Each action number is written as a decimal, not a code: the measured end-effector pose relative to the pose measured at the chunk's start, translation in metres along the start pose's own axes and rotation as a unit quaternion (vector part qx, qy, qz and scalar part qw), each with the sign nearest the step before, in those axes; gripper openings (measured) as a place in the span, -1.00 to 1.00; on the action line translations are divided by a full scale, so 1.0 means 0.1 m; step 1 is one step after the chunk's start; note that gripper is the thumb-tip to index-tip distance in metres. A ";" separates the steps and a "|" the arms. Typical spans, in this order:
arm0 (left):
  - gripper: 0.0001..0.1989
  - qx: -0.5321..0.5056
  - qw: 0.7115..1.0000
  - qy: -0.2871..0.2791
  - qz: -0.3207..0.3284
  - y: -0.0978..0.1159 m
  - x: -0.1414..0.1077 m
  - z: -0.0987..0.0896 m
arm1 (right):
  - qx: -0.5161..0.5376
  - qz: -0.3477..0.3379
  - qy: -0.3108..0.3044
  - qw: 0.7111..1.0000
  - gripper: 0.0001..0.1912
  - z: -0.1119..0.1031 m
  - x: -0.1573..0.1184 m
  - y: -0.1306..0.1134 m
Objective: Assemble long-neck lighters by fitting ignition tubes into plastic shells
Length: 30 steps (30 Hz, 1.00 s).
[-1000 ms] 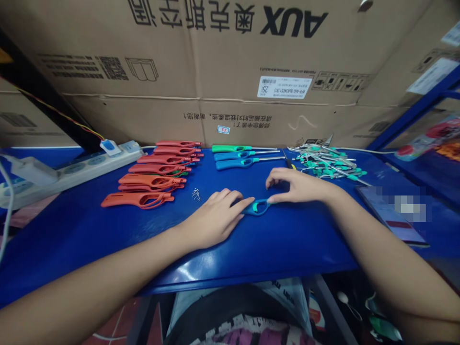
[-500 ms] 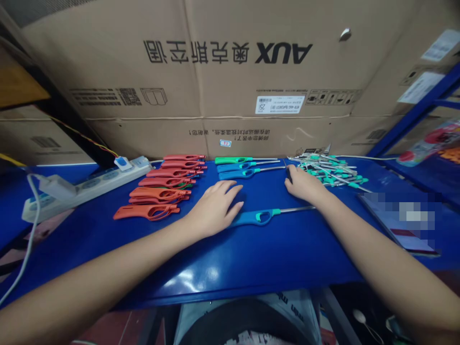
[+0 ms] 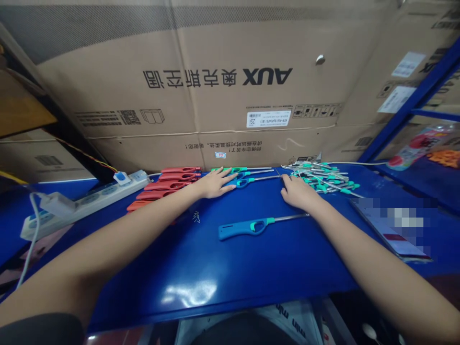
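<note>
My left hand (image 3: 215, 184) lies with its fingers spread over the handles of the blue lighters (image 3: 243, 182) and touches the green lighter (image 3: 239, 169) behind them. These long-nosed lighters lie side by side, metal tubes to the right. My right hand (image 3: 299, 191) is closed near the tube ends; a thin dark tip pokes out past its fingers, from a slim tool mostly hidden in the grip. Another blue lighter (image 3: 239, 229) lies alone in front of both hands. Beyond my right hand is a pile of metal tubes with teal parts (image 3: 323, 176).
Orange-red lighter shells (image 3: 168, 184) lie in a row at left, partly under my left forearm. Small thin wire pieces (image 3: 196, 217) lie nearby. A white power strip (image 3: 89, 203) stands farther left, a blurred flat panel (image 3: 395, 230) at right. A cardboard wall (image 3: 215, 105) closes the back.
My left hand has moved back and left, off the front blue lighter and onto the rear ones. My right hand stays by the tube ends. The view has tilted up.
</note>
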State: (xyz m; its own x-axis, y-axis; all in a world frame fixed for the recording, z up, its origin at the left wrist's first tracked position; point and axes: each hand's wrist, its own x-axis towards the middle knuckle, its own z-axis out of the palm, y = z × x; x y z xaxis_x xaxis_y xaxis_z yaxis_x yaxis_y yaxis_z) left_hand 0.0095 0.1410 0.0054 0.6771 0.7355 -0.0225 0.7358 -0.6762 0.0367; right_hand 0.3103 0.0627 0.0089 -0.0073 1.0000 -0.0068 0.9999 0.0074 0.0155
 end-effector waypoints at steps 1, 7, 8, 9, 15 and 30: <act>-0.33 -0.003 1.000 -0.008 0.001 -0.03 -0.01 0.00 | 0.000 -0.001 -0.002 1.000 -0.49 0.00 0.00 0.00; -0.33 -0.017 0.999 -0.027 -0.003 -0.10 -0.05 -0.01 | 0.000 -0.003 -0.010 1.000 -0.45 -0.01 0.00 0.02; -0.33 -0.019 0.999 -0.029 -0.004 -0.10 -0.04 -0.01 | -0.001 -0.003 -0.011 1.000 -0.45 -0.01 0.00 0.02; -0.33 -0.021 0.999 -0.030 -0.004 -0.10 -0.04 0.00 | -0.001 -0.004 -0.012 1.000 -0.45 -0.01 0.00 0.02; -0.30 -0.025 0.999 -0.018 -0.008 -0.08 0.02 0.05 | -0.003 -0.005 -0.011 1.000 -0.46 -0.01 0.00 0.00; -0.30 -0.016 1.000 -0.021 -0.017 -0.09 0.00 -0.11 | 0.008 -0.007 -0.008 1.000 -0.48 -0.06 -0.04 0.02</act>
State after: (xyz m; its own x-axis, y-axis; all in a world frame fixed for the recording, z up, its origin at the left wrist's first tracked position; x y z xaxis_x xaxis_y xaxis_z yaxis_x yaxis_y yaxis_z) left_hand 0.0029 0.1470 0.0160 0.6515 0.7558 -0.0656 0.7586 -0.6480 0.0677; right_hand 0.3121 0.0586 0.0150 -0.0217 0.9995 -0.0222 0.9998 0.0217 -0.0009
